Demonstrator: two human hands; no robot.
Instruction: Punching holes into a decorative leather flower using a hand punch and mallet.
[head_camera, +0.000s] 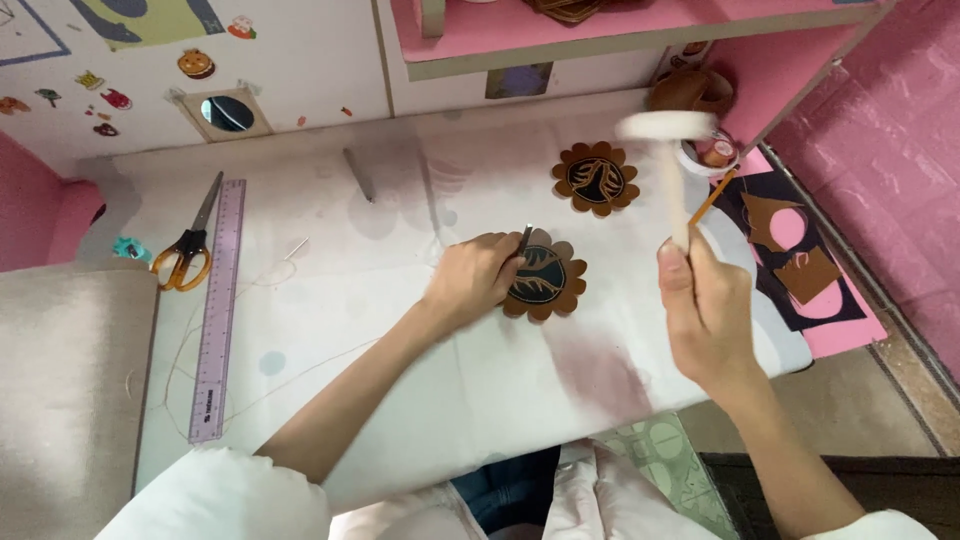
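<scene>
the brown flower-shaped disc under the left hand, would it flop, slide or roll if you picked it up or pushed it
The flower-shaped disc probably stays fairly stiff: it lies flat with crisp scalloped edges, like the second disc. It looks thin, so likely light. Lying flat, it shouldn't roll, but might slide on the smooth white work surface, perhaps why the left hand presses it.

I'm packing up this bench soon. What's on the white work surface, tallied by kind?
Flower-shaped leather pieces: 2
White mallet: 1, in the right hand
Metal punch: 1, in the left hand
Scissors: 1
Purple ruler: 1
Total: 6
</scene>
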